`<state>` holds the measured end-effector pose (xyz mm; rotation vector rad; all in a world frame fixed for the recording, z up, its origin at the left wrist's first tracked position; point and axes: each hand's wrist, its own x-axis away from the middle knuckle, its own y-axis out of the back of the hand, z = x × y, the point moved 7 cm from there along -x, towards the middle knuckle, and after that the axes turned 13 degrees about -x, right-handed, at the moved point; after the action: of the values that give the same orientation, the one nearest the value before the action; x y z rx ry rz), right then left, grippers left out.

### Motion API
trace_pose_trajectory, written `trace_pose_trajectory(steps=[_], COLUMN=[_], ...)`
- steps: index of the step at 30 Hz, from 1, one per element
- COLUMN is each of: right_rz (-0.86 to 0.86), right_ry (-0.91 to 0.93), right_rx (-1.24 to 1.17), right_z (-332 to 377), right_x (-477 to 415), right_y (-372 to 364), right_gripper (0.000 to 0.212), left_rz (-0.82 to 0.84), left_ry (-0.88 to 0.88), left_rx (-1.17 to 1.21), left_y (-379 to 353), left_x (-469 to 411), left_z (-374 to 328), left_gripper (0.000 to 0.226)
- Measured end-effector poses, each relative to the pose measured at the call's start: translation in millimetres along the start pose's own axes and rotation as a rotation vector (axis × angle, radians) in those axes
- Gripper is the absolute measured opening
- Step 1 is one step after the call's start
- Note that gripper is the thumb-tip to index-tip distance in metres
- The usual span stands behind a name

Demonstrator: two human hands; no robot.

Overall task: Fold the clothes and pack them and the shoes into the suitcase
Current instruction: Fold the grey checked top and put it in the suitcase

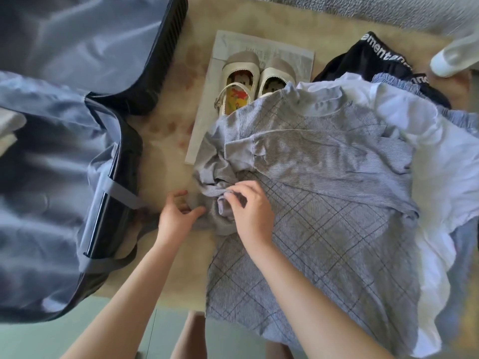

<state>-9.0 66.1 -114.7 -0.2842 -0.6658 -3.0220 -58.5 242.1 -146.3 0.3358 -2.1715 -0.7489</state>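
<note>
suitcase [64,151] left of clothes [324,203]

Soft, even daylight; no hard glare. Dull sheen on suitcase [59,47] lining upper L, deep shade in its lower half. On R, white garment [427,156] near blown out. Wide-angle bend at edges, corners smeared. Centre w/ grey plaid top [324,229] fairly sharp.

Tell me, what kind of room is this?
Probably a room at home, maybe a bedroom: an open suitcase and a checked top lie on a soft beige rug, with shoes on newspaper beside them.
</note>
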Motion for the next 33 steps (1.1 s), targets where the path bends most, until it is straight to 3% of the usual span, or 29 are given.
trace_pose_trajectory(steps=[4, 8, 12, 16, 19, 21, 23, 26, 29, 33], right_rz=[-0.028, -0.054, 0.038, 0.076, 0.056, 0.052, 0.002, -0.182, -0.300, -0.350], right_ry=[0.015, 0.018, 0.071, -0.116, -0.225, -0.262, -0.217, -0.215, -0.263, -0.269], right_rx=[-0.039, -0.057, -0.271, -0.620, -0.654, -0.564, -0.432, -0.408, -0.494, -0.543], right_z=[4.2, 9.9, 42.6, 51.6, 36.0, 22.3, 13.3, -4.7, -25.3, -38.3], right_x=[-2.6, -5.4, 3.9, 13.4, 2.7, -6.3, -15.5, -28.4, -40.5, -49.7], right_y=[13.7, 31.5, 47.8, 72.3, 93.4, 104.9, 121.3, 154.7, 181.4, 200.1], right_gripper=[0.010, 0.015, 0.025, 0.042, 0.055, 0.036, 0.015, 0.015, 0.013, 0.015], left_rz=[-0.005, 0.128, 0.272, 0.405, 0.573, 0.597, 0.466, 0.105, -0.166, -0.187], left_ry=[0.000, -0.069, -0.137, -0.131, -0.134, -0.199, -0.309, -0.530, -0.627, -0.657], left_rx=[0.095, 0.425, 0.691, 0.743, 0.776, 0.711, 0.571, 0.112, -0.360, -0.568], left_y=[5.4, 16.0, 13.3, -20.8, -50.0, -60.9, -57.0, -36.0, -20.8, -11.4], left_x=[9.0, 28.3, 56.3, 74.9, 84.3, 84.5, 76.1, 50.5, 22.8, -3.4], left_z=[-3.5, -29.9, -77.1, -117.2, -141.5, -151.0, -151.8, -140.0, -115.5, -95.6], left_gripper=[0.060, 0.018, 0.013, 0.011, 0.021, 0.025, 0.023, 0.030, 0.050, 0.061])
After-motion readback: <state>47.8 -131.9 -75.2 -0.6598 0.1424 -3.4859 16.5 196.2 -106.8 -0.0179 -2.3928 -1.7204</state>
